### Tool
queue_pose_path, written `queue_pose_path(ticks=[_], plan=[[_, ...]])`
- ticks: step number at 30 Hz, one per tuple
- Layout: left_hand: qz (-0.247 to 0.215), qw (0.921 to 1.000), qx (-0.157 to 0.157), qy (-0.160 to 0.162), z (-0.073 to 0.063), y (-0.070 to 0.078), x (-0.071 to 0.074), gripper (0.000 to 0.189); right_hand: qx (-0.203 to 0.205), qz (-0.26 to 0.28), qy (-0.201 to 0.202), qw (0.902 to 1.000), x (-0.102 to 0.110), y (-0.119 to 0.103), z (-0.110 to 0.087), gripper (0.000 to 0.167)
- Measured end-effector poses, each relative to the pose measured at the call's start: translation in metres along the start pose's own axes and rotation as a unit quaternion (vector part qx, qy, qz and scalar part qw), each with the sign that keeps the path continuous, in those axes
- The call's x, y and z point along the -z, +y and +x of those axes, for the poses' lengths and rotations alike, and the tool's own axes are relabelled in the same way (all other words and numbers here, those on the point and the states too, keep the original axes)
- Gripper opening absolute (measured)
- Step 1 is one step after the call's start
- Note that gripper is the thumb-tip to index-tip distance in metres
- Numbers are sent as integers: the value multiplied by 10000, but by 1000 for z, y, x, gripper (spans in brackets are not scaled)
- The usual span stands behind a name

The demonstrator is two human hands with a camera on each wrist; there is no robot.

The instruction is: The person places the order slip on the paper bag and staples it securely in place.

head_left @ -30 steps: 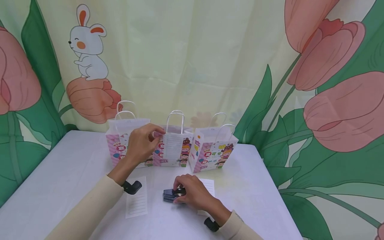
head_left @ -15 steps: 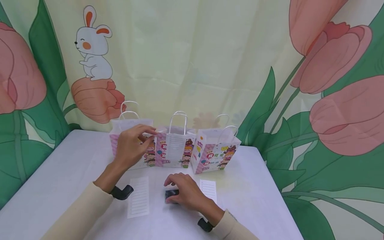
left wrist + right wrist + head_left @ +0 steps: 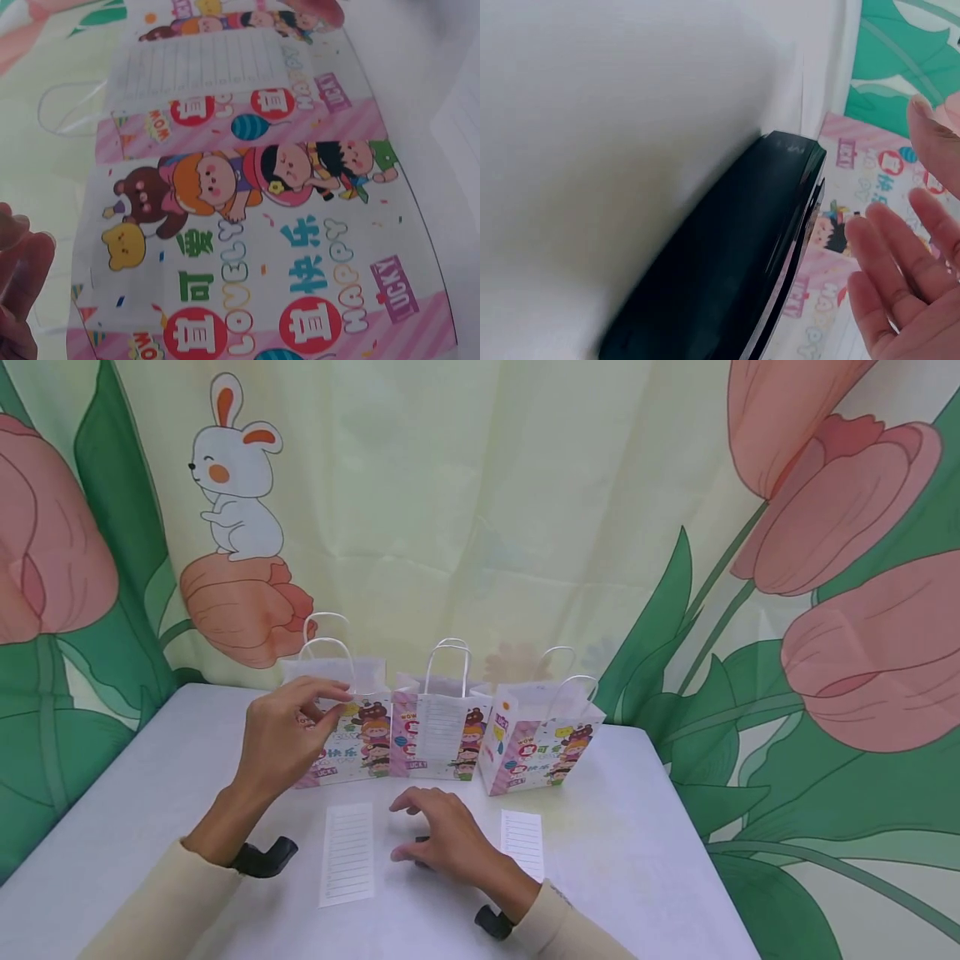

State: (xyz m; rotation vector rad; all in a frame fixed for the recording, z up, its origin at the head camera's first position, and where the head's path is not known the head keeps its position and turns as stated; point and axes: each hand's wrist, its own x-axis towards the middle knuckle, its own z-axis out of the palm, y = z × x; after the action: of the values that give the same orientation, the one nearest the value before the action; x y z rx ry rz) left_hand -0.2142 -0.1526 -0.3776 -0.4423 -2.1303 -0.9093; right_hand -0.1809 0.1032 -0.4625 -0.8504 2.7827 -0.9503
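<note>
Three paper gift bags with cartoon prints stand in a row in the head view: the left bag (image 3: 375, 735), the middle bag (image 3: 402, 735) and the right bag (image 3: 536, 752). A lined paper slip (image 3: 440, 727) lies against the front of the middle bag. My left hand (image 3: 281, 735) is in front of the left bag, fingers loosely bent with nothing between them. Over the table, my right hand (image 3: 450, 839) has its fingers spread apart from the thumb. Mostly hidden behind it in the head view is a black stapler (image 3: 712, 247), lying on the table beside the fingers.
Two more lined slips lie on the white table (image 3: 615, 877): one slip (image 3: 348, 856) left of my right hand, another slip (image 3: 522, 839) to its right. A curtain (image 3: 480, 527) printed with tulips and a rabbit hangs behind the bags.
My left hand has drawn back leftward from the middle bag to the left bag. My right hand has let go of the stapler and its fingers have spread.
</note>
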Motion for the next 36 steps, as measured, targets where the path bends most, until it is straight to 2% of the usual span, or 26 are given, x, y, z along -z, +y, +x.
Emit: queue_pose_path(ticks=[13,26,36], plan=[[160,9992,273,241,-8,-14,20,23,-291,229,13,9993,-11,-9,12,55],[354,9977,428,393,-13,-26,26,27,-501,574,-155,9970,-22,-13,23,54],[297,9971,597,367,-15,-33,25,27,-591,533,-181,9967,-32,-20,33,55]])
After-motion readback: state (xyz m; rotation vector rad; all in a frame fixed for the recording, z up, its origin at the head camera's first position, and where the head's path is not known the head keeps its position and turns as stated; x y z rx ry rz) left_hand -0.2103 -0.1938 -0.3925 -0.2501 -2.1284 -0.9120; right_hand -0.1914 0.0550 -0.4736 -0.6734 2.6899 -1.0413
